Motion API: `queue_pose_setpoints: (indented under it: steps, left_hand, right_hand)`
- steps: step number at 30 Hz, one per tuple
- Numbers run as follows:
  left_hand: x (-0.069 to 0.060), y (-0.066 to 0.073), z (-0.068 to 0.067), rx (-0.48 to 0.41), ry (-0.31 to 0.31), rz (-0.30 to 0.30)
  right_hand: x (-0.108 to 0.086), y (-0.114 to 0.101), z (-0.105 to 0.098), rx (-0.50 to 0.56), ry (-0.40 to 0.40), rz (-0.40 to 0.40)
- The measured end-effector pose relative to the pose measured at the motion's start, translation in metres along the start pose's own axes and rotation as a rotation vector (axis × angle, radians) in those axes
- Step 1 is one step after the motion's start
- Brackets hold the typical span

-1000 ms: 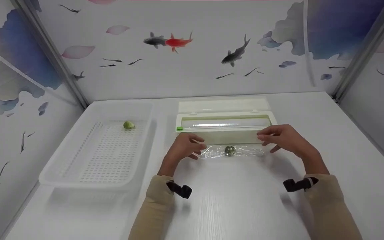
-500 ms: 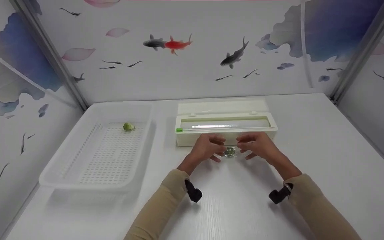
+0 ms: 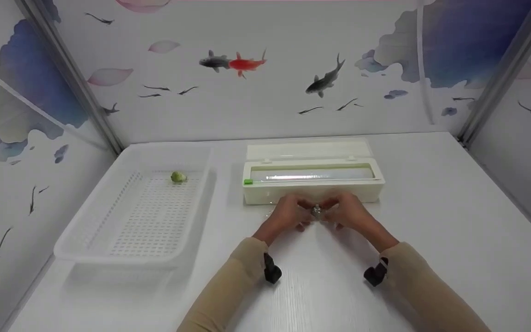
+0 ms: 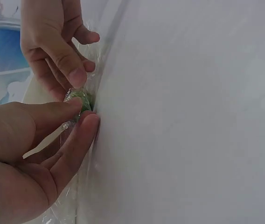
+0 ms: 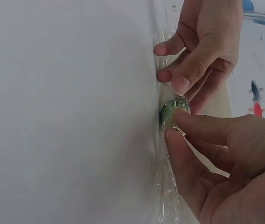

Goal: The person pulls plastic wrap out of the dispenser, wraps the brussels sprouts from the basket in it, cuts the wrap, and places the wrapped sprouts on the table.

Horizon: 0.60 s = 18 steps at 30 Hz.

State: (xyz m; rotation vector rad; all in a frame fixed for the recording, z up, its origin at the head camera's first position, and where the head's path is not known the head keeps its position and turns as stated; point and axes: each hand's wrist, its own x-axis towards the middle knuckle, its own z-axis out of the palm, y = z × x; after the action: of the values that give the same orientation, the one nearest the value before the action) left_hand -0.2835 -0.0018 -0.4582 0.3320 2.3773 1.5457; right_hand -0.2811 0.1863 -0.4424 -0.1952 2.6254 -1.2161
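A small round green vegetable, like a Brussels sprout (image 3: 316, 211), sits in clear cling film on the white table. My left hand (image 3: 288, 213) pinches the film at the sprout's left side, thumb and forefinger together. From the opposite side my right hand (image 3: 347, 212) does the same. In the right wrist view the cling film (image 5: 168, 198) is gathered tightly over the sprout and trails off in a loose strip beyond the hand. The fingers partly hide the sprout. Right behind both hands stands a cream cling film dispenser (image 3: 314, 193), lid raised, with the roll visible inside.
To the left stands a white perforated basket (image 3: 74, 230) with one pale green sprout (image 3: 179, 177) near its far end. A green slider (image 3: 248, 181) sits at the dispenser's left end. Printed wall panels (image 3: 265, 115) enclose the table at the back and sides.
Both hands have moved inward from the ends of the film strip to the sprout. The film, spread flat earlier, is now bunched around the sprout between them.
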Motion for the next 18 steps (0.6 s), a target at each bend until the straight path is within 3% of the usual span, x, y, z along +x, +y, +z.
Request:
queue_pose_setpoints:
  steps: [9,13,18]
  left_hand:
    - [0.003,-0.002,-0.001,0.043,0.022,0.059]
    - [0.001,-0.002,-0.004,0.045,-0.005,0.047]
    - [0.000,-0.001,-0.007,0.061,-0.055,0.043]
  right_hand:
    - [0.005,-0.001,-0.001,-0.065,-0.002,-0.031]
    - [0.003,-0.003,-0.005,-0.081,-0.020,-0.031]
    - [0.000,-0.007,-0.009,-0.130,-0.015,-0.098]
